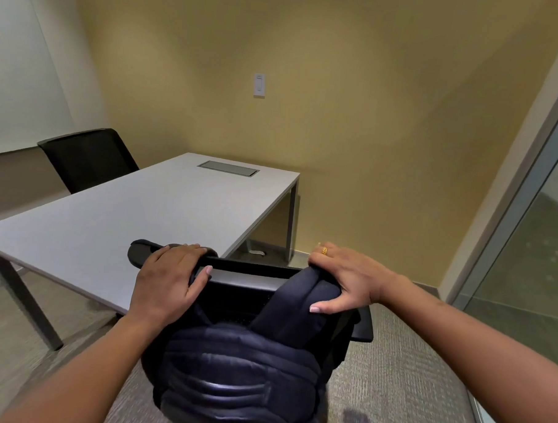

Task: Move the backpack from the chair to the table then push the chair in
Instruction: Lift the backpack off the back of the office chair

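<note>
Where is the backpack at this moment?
In the head view, low in the middle, the backpack hangs on the back of the near chair by its straps, each held by one hand, beside the table.

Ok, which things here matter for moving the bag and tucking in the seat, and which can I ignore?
In the job:
backpack, hung by its straps over the near chair's back
near chair
table
left hand and right hand, each gripping a strap

Ignore:
far chair
table's cable hatch
wall switch

Dark backpack (242, 369) hangs on chair (243, 277)
</note>
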`<state>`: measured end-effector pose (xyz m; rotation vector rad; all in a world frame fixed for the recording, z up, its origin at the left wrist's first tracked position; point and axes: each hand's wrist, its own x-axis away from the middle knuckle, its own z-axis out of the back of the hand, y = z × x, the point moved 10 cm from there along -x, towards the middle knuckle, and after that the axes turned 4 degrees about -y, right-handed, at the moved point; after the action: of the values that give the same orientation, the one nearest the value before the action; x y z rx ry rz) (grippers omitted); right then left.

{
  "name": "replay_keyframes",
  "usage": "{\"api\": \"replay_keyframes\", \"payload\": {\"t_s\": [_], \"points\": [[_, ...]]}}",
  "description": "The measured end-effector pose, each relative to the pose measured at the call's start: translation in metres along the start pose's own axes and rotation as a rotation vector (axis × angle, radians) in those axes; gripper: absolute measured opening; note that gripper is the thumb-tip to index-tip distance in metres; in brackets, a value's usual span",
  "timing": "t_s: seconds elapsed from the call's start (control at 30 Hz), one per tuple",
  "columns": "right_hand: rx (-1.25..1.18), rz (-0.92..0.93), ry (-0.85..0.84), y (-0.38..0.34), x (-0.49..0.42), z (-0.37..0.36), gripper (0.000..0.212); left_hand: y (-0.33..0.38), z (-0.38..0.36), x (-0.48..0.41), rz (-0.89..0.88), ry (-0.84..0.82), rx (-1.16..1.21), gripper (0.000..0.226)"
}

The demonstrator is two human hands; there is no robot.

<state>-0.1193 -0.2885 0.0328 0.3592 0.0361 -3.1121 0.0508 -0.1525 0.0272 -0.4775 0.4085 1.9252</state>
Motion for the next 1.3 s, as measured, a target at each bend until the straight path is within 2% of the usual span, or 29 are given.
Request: {"api": "replay_keyframes", "payload": {"t_s": [0.17, 0.33, 0.47, 0.67, 0.8, 1.03, 1.3], "points": [[0.206, -0.02, 0.192, -0.012, 0.016, 0.019, 0.061, -0.001, -0.001, 0.0, 0.018, -0.006, -0.002, 0.046], [0.35, -0.109, 0.162, -0.008, 0.025, 0.016, 0.072, 0.0, -0.001, -0.001, 0.02, 0.003, -0.005, 0.047], [0.222, -0.084, 0.012, 0.006, 0.033, 0.008, 0.085, 0.002, 0.0, 0.0, 0.006, 0.015, -0.01, 0.045], [0.019, -0.03, -0.048, 0.01, 0.03, -0.003, 0.089, 0.003, -0.001, -0.002, -0.001, 0.013, -0.021, 0.044], [-0.043, 0.012, 0.043, 0.006, 0.028, 0.005, 0.087, 0.004, -0.002, -0.002, -0.003, 0.006, -0.029, 0.045], [0.072, 0.045, 0.19, -0.004, 0.025, 0.017, 0.09, 0.002, -0.001, -0.001, 0.004, -0.005, -0.041, 0.049], [0.145, -0.114, 0.267, -0.006, 0.049, 0.024, 0.086, 0.007, -0.004, -0.002, 0.008, -0.02, 0.016, 0.055]]}}
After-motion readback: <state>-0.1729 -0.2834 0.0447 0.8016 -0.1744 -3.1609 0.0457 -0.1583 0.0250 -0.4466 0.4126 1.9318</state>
